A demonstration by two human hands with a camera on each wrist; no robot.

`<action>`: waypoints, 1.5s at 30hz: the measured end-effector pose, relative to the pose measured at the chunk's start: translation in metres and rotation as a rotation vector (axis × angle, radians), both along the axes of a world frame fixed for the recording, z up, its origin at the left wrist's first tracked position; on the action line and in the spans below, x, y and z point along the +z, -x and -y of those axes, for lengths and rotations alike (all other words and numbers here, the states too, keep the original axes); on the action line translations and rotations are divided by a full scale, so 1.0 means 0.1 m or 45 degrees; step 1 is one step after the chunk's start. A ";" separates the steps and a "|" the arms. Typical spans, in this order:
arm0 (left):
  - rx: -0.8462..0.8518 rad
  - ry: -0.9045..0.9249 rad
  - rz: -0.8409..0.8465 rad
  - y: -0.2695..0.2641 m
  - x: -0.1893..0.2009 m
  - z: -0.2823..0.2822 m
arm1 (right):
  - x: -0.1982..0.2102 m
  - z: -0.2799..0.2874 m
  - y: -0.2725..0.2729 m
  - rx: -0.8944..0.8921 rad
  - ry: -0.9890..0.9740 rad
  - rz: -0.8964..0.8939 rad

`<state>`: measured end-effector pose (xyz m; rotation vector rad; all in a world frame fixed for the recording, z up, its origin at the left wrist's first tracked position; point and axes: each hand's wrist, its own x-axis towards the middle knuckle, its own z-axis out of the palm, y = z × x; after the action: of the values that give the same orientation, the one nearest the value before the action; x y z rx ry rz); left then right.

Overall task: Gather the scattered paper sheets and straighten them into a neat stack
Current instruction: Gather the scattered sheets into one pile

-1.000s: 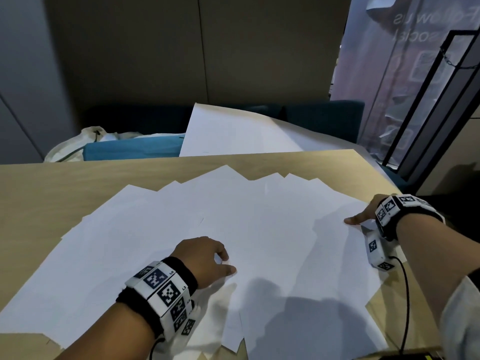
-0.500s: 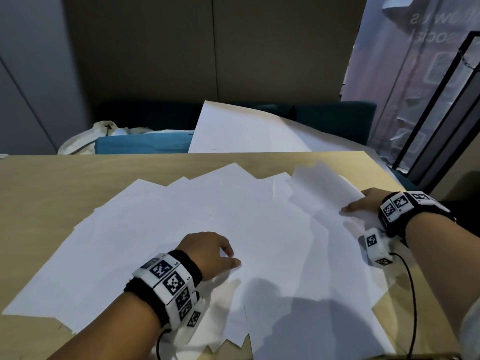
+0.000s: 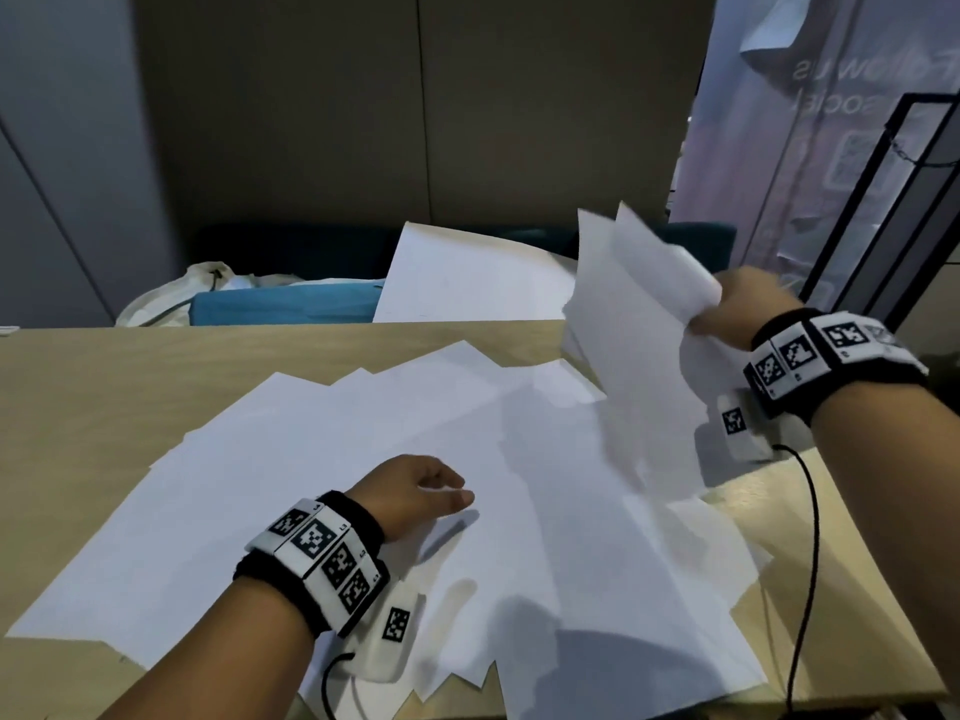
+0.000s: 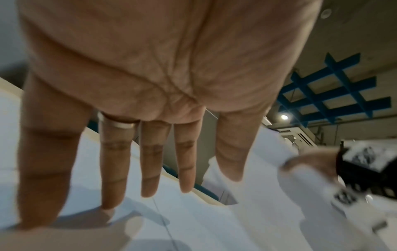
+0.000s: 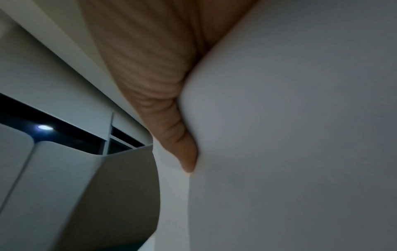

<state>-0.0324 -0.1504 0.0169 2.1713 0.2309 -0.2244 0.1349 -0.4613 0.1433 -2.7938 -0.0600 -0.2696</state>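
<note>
Many white paper sheets (image 3: 322, 475) lie fanned out and overlapping on a light wooden table (image 3: 104, 407). My left hand (image 3: 447, 485) rests on the middle of the spread; the left wrist view shows its fingers (image 4: 150, 169) straight, with the tips touching the paper (image 4: 193, 220). At the right edge, my right hand (image 3: 727, 314) grips a few sheets (image 3: 639, 304) and holds them up off the table, bent and tilted. In the right wrist view the thumb (image 5: 171, 118) presses against the lifted paper (image 5: 300, 135), which hides the other fingers.
A large white board (image 3: 467, 278) leans behind the table's far edge, beside a blue cushion (image 3: 285, 306) and a pale bag (image 3: 171, 298). A black metal frame (image 3: 883, 200) stands at the far right. A black cable (image 3: 810, 537) runs down from my right wrist.
My right hand went from lying on the right-side sheets to gripping them and lifting them well above the table. My left hand stayed on the spread.
</note>
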 end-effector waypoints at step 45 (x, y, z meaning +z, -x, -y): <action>0.714 0.469 0.188 0.58 -0.19 -0.43 | -1.23 -0.66 1.14 0.054 -0.464 -0.469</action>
<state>-0.0900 -0.1077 -0.0026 1.6730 0.6455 0.1987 0.0210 -0.3950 0.0200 -2.4304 0.0165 0.2255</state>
